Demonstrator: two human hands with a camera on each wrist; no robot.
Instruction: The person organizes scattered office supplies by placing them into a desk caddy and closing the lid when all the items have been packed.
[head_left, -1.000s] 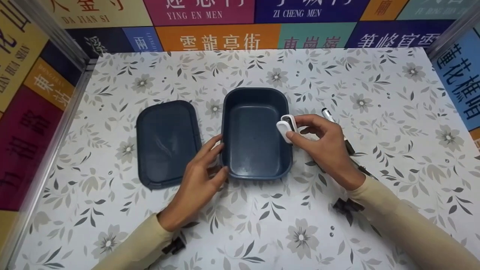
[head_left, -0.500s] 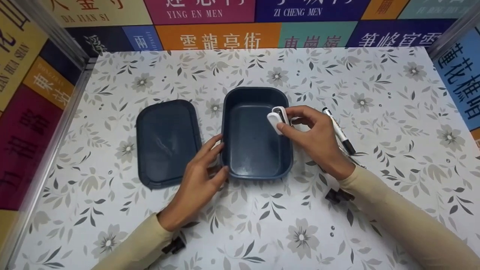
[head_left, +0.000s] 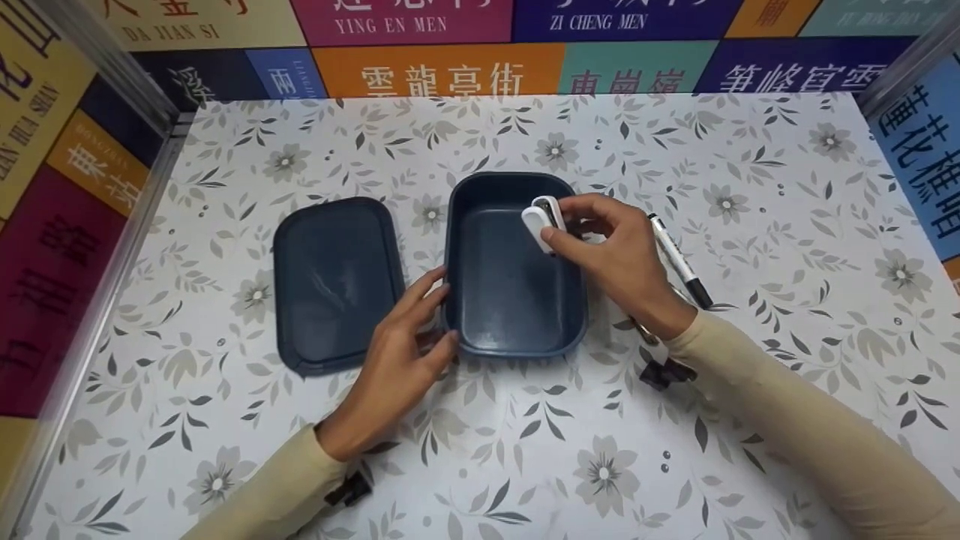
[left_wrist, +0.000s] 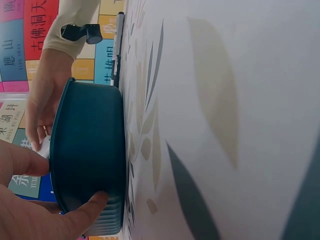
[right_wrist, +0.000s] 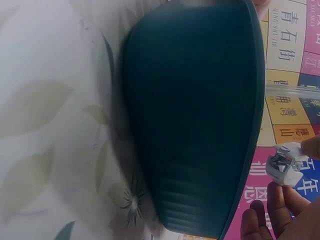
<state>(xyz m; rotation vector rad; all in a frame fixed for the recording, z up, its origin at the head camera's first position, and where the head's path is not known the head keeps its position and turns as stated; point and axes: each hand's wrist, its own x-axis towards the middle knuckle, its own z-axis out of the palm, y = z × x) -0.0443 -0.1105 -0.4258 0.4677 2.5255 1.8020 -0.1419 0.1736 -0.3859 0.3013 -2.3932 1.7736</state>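
A small white stapler (head_left: pixel 535 223) is pinched between the thumb and fingers of my right hand (head_left: pixel 626 259), above the right part of a dark blue open box (head_left: pixel 502 307). In the right wrist view the stapler (right_wrist: pixel 284 164) shows its metal inner part, and it is apart from the box wall (right_wrist: pixel 195 110). My left hand (head_left: pixel 394 367) touches the box's left side with fairly straight fingers. The left wrist view shows its thumb (left_wrist: pixel 92 212) against the outer wall of the box (left_wrist: pixel 92 145).
A dark blue lid (head_left: pixel 337 285) lies flat left of the box, near my left hand. Beyond my right hand lies a white marker (head_left: pixel 679 259) with a black cap. A thin item (head_left: pixel 643 330) shows partly beside my right wrist. Printed panels (head_left: pixel 442 75) stand behind the floral-covered table (head_left: pixel 600 420).
My right hand has carried the stapler left and away from me, from the box's right rim to above its inside. More of the marker shows now. The left hand has stayed in place.
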